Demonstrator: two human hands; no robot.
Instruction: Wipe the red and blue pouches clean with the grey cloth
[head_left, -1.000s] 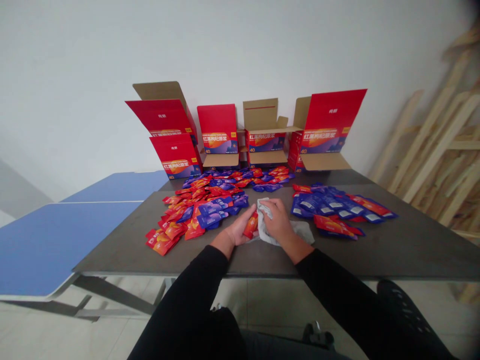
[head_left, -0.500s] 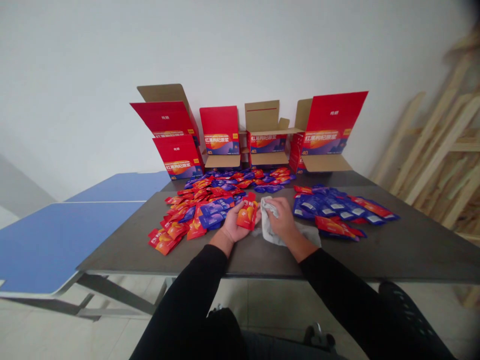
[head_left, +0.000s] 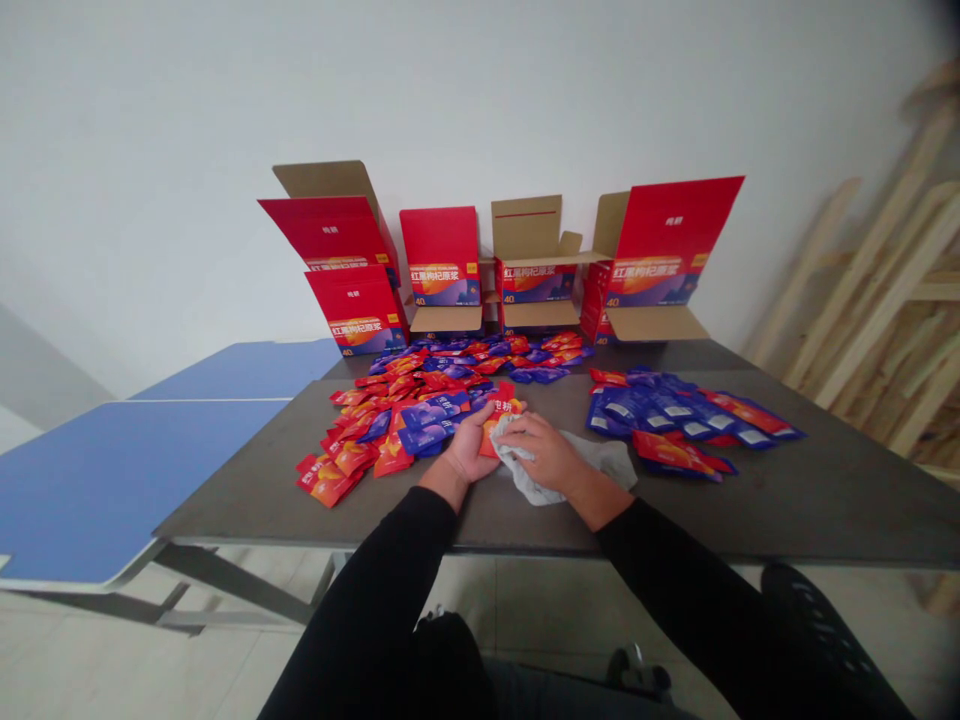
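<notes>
My left hand [head_left: 470, 450] is closed on a red pouch [head_left: 504, 402] printed with orange fruit, held upright above the table. A light grey cloth [head_left: 536, 487] is bunched in my right hand [head_left: 546, 452], which presses it against the front of that pouch and covers its lower part. The cloth's loose end trails on the tabletop to the right. Left of my hands spreads a heap of red and purple pouches [head_left: 390, 415]. On the right lies a second group of mostly purple pouches [head_left: 664, 410], with some red ones among them.
Several open red cartons [head_left: 442, 280] stand in a row along the back of the dark table [head_left: 247, 480]. A blue table [head_left: 172, 440] adjoins on the left. Wooden slats [head_left: 877, 290] lean by the wall at the right.
My right hand has moved left with the cloth, from beside the red pouch onto its front. My left hand keeps hold of the pouch in nearly the same place.
</notes>
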